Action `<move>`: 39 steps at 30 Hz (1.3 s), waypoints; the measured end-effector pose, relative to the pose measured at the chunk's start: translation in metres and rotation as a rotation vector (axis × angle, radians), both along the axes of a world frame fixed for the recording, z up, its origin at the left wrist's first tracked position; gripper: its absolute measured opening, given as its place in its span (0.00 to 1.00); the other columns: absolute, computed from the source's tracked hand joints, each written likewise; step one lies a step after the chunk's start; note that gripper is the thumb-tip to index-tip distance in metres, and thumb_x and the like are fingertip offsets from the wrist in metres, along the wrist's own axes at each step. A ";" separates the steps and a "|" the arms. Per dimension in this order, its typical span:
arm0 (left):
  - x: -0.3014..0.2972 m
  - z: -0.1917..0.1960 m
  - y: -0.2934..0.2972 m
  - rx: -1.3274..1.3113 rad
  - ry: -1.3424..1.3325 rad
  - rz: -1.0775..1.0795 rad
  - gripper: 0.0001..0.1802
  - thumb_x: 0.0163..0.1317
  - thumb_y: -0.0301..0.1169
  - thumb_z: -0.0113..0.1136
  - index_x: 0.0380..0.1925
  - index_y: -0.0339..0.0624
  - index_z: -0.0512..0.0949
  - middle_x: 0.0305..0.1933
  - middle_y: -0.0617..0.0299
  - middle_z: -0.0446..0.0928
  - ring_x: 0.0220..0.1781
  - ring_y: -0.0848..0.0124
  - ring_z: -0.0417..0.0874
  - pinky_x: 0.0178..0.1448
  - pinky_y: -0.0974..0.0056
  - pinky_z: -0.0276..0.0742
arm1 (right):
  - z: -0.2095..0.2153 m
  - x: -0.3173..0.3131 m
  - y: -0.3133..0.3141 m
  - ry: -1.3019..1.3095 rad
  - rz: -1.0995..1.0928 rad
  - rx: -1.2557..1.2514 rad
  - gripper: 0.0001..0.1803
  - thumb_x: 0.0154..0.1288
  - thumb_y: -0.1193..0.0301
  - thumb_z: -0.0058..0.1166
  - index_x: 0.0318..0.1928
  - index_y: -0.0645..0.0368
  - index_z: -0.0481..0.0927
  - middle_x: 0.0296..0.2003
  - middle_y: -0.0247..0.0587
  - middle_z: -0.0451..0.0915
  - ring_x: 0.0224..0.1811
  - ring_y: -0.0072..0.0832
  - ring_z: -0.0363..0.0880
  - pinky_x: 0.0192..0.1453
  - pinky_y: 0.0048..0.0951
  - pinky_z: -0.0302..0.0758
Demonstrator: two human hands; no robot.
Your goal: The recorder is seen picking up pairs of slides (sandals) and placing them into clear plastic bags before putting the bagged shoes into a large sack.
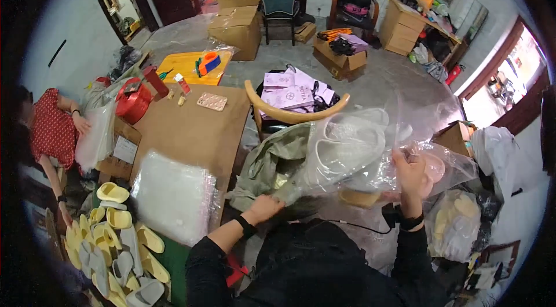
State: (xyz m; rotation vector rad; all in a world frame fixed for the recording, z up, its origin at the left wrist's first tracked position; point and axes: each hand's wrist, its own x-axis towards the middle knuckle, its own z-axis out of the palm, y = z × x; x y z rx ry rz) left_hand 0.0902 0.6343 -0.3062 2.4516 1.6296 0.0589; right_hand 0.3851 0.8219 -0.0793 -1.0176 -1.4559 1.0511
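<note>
My left hand (263, 209) is closed on the near edge of a grey-green woven sack (266, 159), whose mouth gapes in front of me. White slippers (350, 142) in clear plastic lie over the sack's right side. Raised to the right, my right hand (410, 175) has its fingers closed on a clear plastic bag (457, 159). Pink slippers (433, 171) show through the plastic beside that hand. How its fingertips grip the film is partly hidden.
A stack of clear bags (174, 197) lies on the brown table (191, 127) at left. Yellow and grey slippers (107, 243) are heaped below it. Another person in red (55, 127) works at far left. A chair (295, 119) holding purple packages stands ahead.
</note>
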 end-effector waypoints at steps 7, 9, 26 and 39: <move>0.024 0.039 -0.044 -0.151 -0.093 -0.133 0.22 0.58 0.30 0.44 0.53 0.61 0.69 0.24 0.58 0.75 0.25 0.59 0.80 0.23 0.56 0.74 | -0.033 -0.044 -0.054 -0.279 0.417 0.314 0.04 0.50 0.79 0.51 0.29 0.63 0.75 0.20 0.37 0.75 0.22 0.25 0.72 0.26 0.28 0.68; 0.022 0.043 -0.054 -0.218 -0.067 -0.152 0.21 0.59 0.33 0.45 0.53 0.61 0.69 0.26 0.58 0.76 0.27 0.58 0.80 0.27 0.56 0.76 | -0.042 -0.042 -0.059 -0.412 0.500 0.291 0.03 0.50 0.78 0.51 0.28 0.63 0.75 0.20 0.40 0.75 0.22 0.28 0.73 0.26 0.29 0.68; 0.003 0.044 -0.109 -0.290 -0.138 -0.163 0.28 0.59 0.33 0.44 0.62 0.67 0.60 0.18 0.56 0.74 0.20 0.56 0.78 0.21 0.54 0.71 | -0.101 -0.048 -0.098 -0.806 0.412 0.258 0.06 0.50 0.76 0.51 0.31 0.63 0.72 0.28 0.53 0.75 0.33 0.51 0.74 0.36 0.42 0.70; 0.003 0.032 -0.102 -0.105 -0.109 -0.222 0.28 0.61 0.33 0.44 0.63 0.71 0.58 0.13 0.59 0.69 0.13 0.60 0.73 0.15 0.57 0.66 | -0.148 -0.149 -0.146 -1.051 0.959 0.493 0.07 0.49 0.73 0.51 0.32 0.58 0.73 0.27 0.47 0.77 0.34 0.46 0.78 0.33 0.43 0.73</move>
